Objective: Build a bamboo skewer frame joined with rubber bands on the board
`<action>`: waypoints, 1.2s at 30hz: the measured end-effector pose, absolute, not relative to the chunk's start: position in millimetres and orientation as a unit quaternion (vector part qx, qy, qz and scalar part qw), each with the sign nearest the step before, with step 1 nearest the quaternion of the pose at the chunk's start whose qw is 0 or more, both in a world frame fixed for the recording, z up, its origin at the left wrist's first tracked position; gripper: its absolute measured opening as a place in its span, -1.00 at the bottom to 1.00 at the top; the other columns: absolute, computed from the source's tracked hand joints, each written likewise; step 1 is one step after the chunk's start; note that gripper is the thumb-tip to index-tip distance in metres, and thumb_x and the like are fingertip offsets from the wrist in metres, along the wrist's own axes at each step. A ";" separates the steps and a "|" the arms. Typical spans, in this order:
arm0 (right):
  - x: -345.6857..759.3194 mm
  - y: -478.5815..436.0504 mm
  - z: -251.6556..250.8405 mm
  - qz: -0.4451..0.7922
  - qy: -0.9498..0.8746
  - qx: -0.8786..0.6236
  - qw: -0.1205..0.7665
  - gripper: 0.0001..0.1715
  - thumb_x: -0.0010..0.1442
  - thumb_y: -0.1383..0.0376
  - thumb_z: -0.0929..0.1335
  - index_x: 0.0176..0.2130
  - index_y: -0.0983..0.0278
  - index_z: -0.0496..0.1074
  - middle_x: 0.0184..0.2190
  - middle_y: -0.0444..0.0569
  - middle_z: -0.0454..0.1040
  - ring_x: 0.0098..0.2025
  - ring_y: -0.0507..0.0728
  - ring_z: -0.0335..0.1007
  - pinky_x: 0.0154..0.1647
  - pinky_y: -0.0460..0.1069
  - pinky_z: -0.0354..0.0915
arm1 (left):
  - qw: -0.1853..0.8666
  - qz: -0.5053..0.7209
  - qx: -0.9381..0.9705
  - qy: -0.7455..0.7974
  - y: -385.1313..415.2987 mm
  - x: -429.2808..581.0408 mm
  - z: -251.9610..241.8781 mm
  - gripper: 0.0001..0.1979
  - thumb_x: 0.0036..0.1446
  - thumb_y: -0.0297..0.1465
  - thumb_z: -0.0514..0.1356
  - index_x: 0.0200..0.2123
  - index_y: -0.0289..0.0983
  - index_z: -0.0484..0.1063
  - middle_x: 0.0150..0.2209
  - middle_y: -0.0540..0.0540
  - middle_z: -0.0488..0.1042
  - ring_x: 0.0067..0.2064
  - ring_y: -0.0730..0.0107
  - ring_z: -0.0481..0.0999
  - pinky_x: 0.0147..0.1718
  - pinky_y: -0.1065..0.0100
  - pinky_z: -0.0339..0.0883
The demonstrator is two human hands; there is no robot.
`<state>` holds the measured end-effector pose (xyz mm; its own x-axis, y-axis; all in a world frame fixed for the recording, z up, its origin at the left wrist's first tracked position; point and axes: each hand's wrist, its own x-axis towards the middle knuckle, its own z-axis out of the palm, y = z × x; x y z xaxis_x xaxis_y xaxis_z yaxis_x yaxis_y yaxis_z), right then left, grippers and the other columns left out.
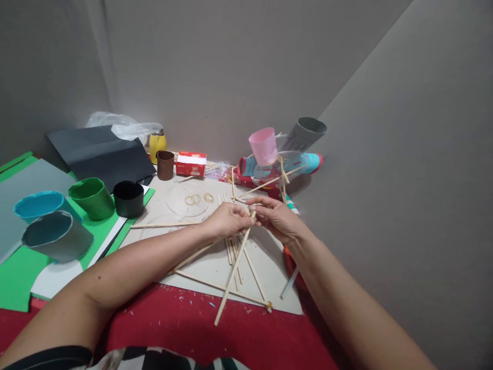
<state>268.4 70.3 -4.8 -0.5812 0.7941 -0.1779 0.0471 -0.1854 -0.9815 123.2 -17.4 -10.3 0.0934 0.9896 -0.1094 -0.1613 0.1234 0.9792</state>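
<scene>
My left hand and my right hand meet over a grey board, both pinched on the joint of thin wooden sticks that fan down toward me. Another corner of the stick frame, bound at its joint, rests on the board's near edge. More sticks rise behind my hands toward a pink cup. Yellow rubber bands lie on a clear plastic disc just beyond my left hand.
Paper cylinders stand at left: blue, grey, green, black, brown. A red box, yellow jar, dark sheet, green paper. Grey walls close behind and right. Red cloth in front.
</scene>
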 end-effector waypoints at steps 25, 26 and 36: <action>279.0 51.3 -21.5 -0.133 -0.904 -0.065 0.401 -0.67 0.20 0.53 0.30 -0.05 0.27 0.40 -0.35 0.04 0.57 -0.31 0.13 0.49 -0.27 0.00 0.41 | 0.601 0.465 0.417 0.498 -16.6 124.5 -13.9 -0.75 0.06 -0.57 0.14 -0.60 -0.28 0.20 -0.76 0.14 0.27 -0.79 0.67 0.07 -0.78 0.54 -0.13; 280.0 51.6 -22.5 -0.141 -0.902 -0.055 0.405 -0.63 0.20 0.54 0.29 -0.02 0.27 0.39 -0.34 0.04 0.57 -0.29 0.13 0.49 -0.24 0.01 0.41 | 0.603 0.465 0.418 0.496 -17.0 124.8 -13.8 -0.75 0.06 -0.57 0.15 -0.60 -0.28 0.20 -0.76 0.14 0.27 -0.79 0.67 0.07 -0.78 0.53 -0.13; 281.3 53.2 -36.2 -0.111 -0.887 -0.066 0.444 -0.65 0.20 0.51 0.30 -0.05 0.24 0.45 -0.32 0.07 0.57 -0.26 0.17 0.51 -0.23 0.07 0.44 | 0.614 0.468 0.404 0.490 -17.6 124.6 -12.8 -0.75 0.08 -0.57 0.15 -0.58 -0.28 0.20 -0.76 0.15 0.27 -0.79 0.68 0.07 -0.78 0.54 -0.13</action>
<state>281.3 53.2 -36.2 -0.5973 0.0182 0.8018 0.2161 0.9664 0.1390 124.6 -17.6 -12.8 0.0814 0.9711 -0.2243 -0.1781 0.2356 0.9554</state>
